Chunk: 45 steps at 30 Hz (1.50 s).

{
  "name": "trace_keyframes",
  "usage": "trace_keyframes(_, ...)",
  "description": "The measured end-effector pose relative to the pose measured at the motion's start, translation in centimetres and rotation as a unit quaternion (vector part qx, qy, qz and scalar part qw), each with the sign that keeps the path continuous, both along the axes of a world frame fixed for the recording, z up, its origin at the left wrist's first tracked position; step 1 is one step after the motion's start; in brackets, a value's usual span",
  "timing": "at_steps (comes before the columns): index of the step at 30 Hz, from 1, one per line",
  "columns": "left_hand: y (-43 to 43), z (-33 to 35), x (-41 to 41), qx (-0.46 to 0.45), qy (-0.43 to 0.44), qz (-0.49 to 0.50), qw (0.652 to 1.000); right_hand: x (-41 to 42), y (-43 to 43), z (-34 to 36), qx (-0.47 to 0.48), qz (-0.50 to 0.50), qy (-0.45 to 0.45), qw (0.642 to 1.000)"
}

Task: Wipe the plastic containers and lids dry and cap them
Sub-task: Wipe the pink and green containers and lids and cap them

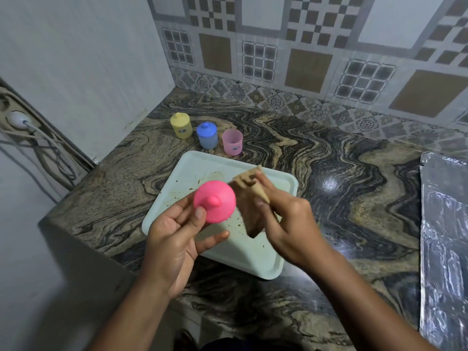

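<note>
A pink lid [215, 202] is held in the left hand [174, 239], which is turned palm up with the forearm reaching in from the lower left. The lid is pinched at its near edge: the thumb is laid on top, just beside the knob, and the fingers are curled underneath. The lid is kept knob-up above the near left part of a pale tray [253, 259]. A brown cloth [247, 184] is gripped in the right hand [286, 224], whose fingers are curled round it with the back of the hand turned upward; this hand is blurred. The cloth is seen just beside the lid's right edge, though contact cannot be told. Beyond the tray, on the counter [342, 173], a capped yellow container [181, 126], a capped blue container [207, 135] and an uncapped pink container [232, 141] are stood in a row.
</note>
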<state>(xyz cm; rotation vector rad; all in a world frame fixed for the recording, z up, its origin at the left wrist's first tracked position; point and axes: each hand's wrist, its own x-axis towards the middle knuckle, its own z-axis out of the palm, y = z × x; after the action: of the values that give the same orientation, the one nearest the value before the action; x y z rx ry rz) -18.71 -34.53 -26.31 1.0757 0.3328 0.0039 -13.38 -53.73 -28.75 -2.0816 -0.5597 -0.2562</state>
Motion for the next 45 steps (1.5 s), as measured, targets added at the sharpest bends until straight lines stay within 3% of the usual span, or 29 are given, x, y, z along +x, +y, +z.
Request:
trace_keyframes(2,0.3,-0.4,0.2,-0.007,0.014,0.013,1.0,0.1,-0.2,0.6,0.05,-0.035,0.039,0.997)
trace_keyframes(6,-0.1,-0.7,0.4,-0.006,0.025,-0.002,1.0,-1.5,1.4,1.8,0.081,0.025,0.042,0.996)
trace_keyframes(9,-0.9,-0.7,0.6,0.004,0.019,0.01,1.0,-2.3,2.9,1.3,0.044,0.078,0.021,0.996)
trace_keyframes(17,-1.0,-0.7,-0.1,0.044,-0.02,-0.028,0.998,-2.0,3.2,-1.2,-0.004,0.084,-0.038,0.996)
trace_keyframes(21,0.1,-1.3,-0.3,-0.005,0.023,0.005,1.0,-0.5,1.6,-2.0,-0.078,0.073,0.011,0.994)
trace_keyframes(24,0.8,-1.5,-0.3,-0.006,0.047,0.016,0.999,0.0,0.5,-0.8,-0.036,-0.004,0.094,0.995)
trace_keyframes(28,0.5,-1.8,-0.3,0.004,0.054,0.025,0.998,-1.6,1.1,0.9,0.041,0.008,0.075,0.996)
trace_keyframes(31,-0.6,-1.8,-0.3,0.018,0.037,0.013,0.999,-2.8,2.8,0.6,0.006,0.081,0.025,0.996)
trace_keyframes(38,-0.4,-1.6,-0.8,0.029,-0.015,-0.036,0.999,-2.7,2.9,-1.7,-0.019,0.101,-0.013,0.995)
trace_keyframes(42,0.9,-1.9,-0.9,0.023,-0.008,-0.039,0.999,-0.9,1.1,-1.6,-0.047,0.052,0.046,0.997)
trace_keyframes(45,1.5,-1.9,-0.7,0.043,0.009,-0.041,0.998,-1.1,0.2,0.1,0.046,0.01,0.085,0.995)
